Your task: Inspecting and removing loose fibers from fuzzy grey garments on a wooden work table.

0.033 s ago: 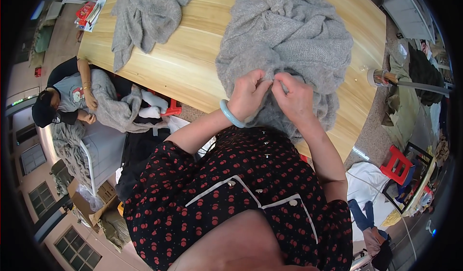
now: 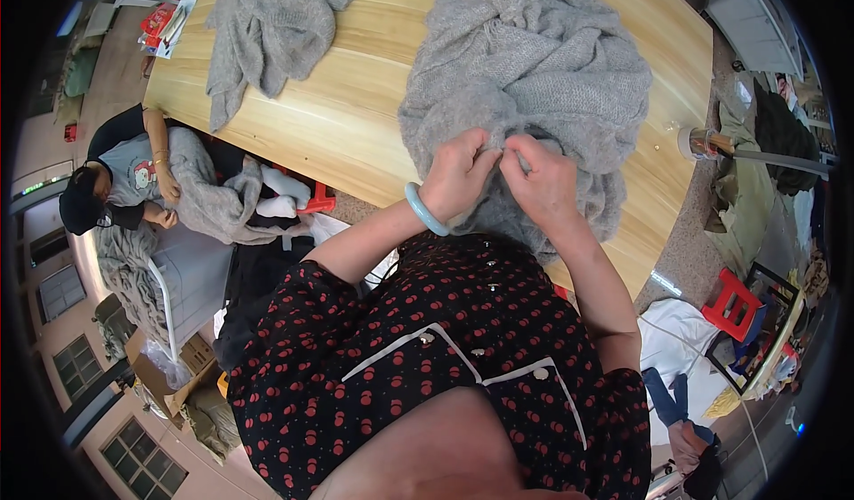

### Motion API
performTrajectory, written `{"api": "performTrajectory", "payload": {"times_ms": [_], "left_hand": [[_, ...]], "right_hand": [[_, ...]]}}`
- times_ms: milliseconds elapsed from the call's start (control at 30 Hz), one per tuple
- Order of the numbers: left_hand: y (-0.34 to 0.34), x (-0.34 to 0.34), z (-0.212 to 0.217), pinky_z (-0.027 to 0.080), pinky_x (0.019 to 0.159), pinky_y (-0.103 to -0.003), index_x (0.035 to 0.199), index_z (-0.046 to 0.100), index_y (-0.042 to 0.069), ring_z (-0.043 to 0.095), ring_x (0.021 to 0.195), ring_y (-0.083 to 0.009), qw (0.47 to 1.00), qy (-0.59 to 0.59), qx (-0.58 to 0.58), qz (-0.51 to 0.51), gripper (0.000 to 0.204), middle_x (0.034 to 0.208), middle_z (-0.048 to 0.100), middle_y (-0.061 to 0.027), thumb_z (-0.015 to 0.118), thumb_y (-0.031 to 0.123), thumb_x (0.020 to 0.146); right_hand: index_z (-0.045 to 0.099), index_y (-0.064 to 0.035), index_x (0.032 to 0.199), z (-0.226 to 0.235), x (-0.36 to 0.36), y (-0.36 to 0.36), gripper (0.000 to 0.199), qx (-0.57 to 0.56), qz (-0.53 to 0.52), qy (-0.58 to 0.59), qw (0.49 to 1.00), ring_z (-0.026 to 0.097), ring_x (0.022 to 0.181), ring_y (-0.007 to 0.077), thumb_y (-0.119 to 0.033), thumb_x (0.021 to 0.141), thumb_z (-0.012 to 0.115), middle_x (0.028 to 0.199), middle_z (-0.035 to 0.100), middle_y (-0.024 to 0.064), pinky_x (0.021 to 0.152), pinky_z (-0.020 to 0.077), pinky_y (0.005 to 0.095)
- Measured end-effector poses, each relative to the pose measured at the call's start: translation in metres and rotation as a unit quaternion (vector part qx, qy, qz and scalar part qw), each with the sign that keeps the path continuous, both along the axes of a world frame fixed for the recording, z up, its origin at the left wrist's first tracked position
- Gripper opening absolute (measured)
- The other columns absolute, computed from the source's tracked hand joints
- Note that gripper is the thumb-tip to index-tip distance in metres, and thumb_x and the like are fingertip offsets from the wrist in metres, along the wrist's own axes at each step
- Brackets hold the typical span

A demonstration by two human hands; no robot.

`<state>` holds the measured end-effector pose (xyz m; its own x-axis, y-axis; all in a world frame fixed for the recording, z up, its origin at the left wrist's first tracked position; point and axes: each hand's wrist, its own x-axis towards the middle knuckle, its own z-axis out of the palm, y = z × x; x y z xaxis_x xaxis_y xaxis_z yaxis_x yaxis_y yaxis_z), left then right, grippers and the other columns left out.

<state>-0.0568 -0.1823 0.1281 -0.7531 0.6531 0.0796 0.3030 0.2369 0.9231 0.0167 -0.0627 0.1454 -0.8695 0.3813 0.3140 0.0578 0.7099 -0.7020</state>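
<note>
Both hands meet at the near edge of one big grey knitted garment [image 2: 534, 64]. The left hand [image 2: 458, 175] is closed, its fingers pinching a fold of the knit, and the right hand [image 2: 543, 180] is closed too, pinching the same fold just beside it, so the two sets of fingertips touch or nearly touch. One pale blue-green bangle [image 2: 424, 211] sits on the left wrist. The garment lies bunched in a heap on the wooden worktop [image 2: 356, 108], with its lower part hanging over the near edge against the person's dark, red-dotted blouse [image 2: 427, 366].

Further out on the worktop lies a second grey knitted piece [image 2: 276, 20], well apart to the left, spread loosely near the far corner. That makes two grey knits on the worktop.

Beside the worktop on the left sits one other person [image 2: 116, 180] in a dark cap, holding a third grey knit [image 2: 209, 202] in the lap. One red stool [image 2: 731, 300] stands on the floor to the right, and another red stool [image 2: 316, 199] shows under the worktop's edge.
</note>
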Motion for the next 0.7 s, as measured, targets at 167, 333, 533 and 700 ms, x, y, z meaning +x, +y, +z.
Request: {"api": "performTrajectory", "payload": {"times_ms": [167,333,533,700], "left_hand": [[-0.008,-0.026,-0.002,0.036,0.05,-0.023,0.079,0.052,0.003,0.041,0.056,-0.0059,0.975,-0.15,-0.083,-0.14,0.011,0.064,0.048,0.0035,0.053,0.013,0.082],[-0.018,-0.036,0.008,0.041,0.061,-0.022,0.089,0.055,0.003,0.053,0.072,-0.0103,0.816,-0.561,0.074,-0.123,0.012,0.08,0.057,0.0005,0.055,0.012,0.08],[-0.023,-0.042,0.035,0.042,0.076,-0.022,0.104,0.052,-0.002,0.054,0.087,-0.0095,0.783,-0.573,0.176,-0.168,0.027,0.097,0.058,-0.0032,0.057,0.007,0.078],[-0.035,-0.042,0.046,0.041,0.082,-0.025,0.11,0.049,-0.003,0.055,0.089,-0.0112,0.744,-0.589,0.235,-0.212,0.034,0.101,0.058,-0.0057,0.057,0.006,0.078]], "right_hand": [[0.057,-0.0048,0.08,-0.005,0.005,-0.002,0.009,-0.038,0.013,-0.088,0.995,0.056,0.057,0.0292,-0.01,0.072,0.056,0.066,0.056,0.0137,0.052,0.044,0.0313],[0.055,-0.0056,0.09,0.018,0.011,0.011,0.02,-0.211,0.041,-0.203,0.955,0.057,0.073,0.0184,-0.015,0.073,0.06,0.082,0.06,0.0072,0.065,0.0435,0.0287],[0.055,-0.0023,0.094,0.003,0.036,0.038,0.028,-0.172,0.003,-0.217,0.961,0.054,0.073,0.0157,-0.016,0.071,0.064,0.082,0.059,0.0051,0.066,0.0425,0.0282],[0.058,-0.0011,0.087,0.007,0.037,0.047,0.02,-0.171,-0.013,-0.314,0.934,0.052,0.064,0.0105,-0.011,0.07,0.063,0.068,0.058,0.004,0.059,0.0415,0.0246]]}}
